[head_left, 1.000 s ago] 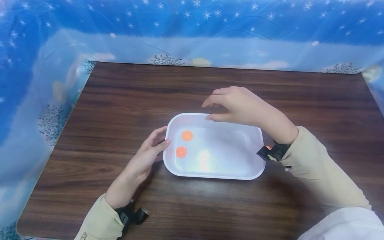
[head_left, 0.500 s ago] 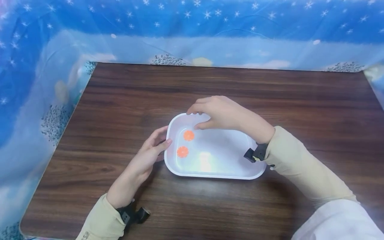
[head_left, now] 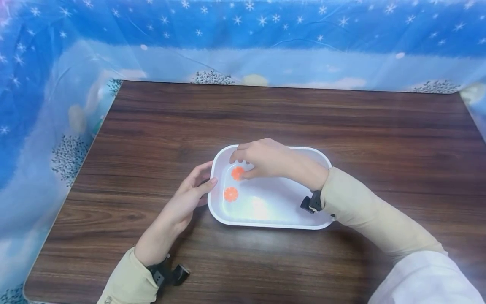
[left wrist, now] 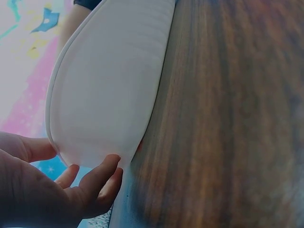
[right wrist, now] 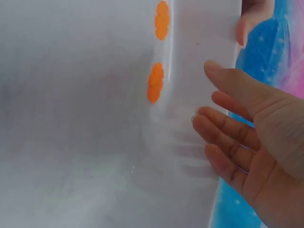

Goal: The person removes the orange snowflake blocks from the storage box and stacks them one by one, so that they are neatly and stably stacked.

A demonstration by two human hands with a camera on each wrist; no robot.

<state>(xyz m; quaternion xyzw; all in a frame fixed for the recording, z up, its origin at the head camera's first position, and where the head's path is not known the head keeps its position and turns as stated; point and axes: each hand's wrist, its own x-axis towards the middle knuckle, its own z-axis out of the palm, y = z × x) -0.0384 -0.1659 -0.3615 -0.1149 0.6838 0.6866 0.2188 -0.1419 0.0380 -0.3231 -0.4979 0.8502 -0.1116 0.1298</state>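
Observation:
A white rectangular plastic tub (head_left: pixel 273 226) with rounded corners sits on the table. Two flat orange discs with scalloped edges lie at its left end, one far disc (head_left: pixel 237 173) and one near disc (head_left: pixel 230 194). My left hand (head_left: pixel 186 196) holds the tub's left end, thumb at the rim and fingers against the outer wall, as the left wrist view shows. Inside the tub's upper left part, my right hand (head_left: pixel 265 158) hovers by the far disc, fingers loosely bent. In the right wrist view that hand (right wrist: pixel 266 147) holds nothing, and both discs lie apart from it.
The tub stands on a dark wood-grain table (head_left: pixel 182 114). A blue snowflake-patterned curtain (head_left: pixel 243 38) hangs behind the table and along its left side. Black wrist cameras, one of them the left camera (head_left: pixel 178 274), stick out from both sleeves.
My right hand has moved left and nearer to me, from above the tub's far rim down to the far orange disc. The left hand keeps its place.

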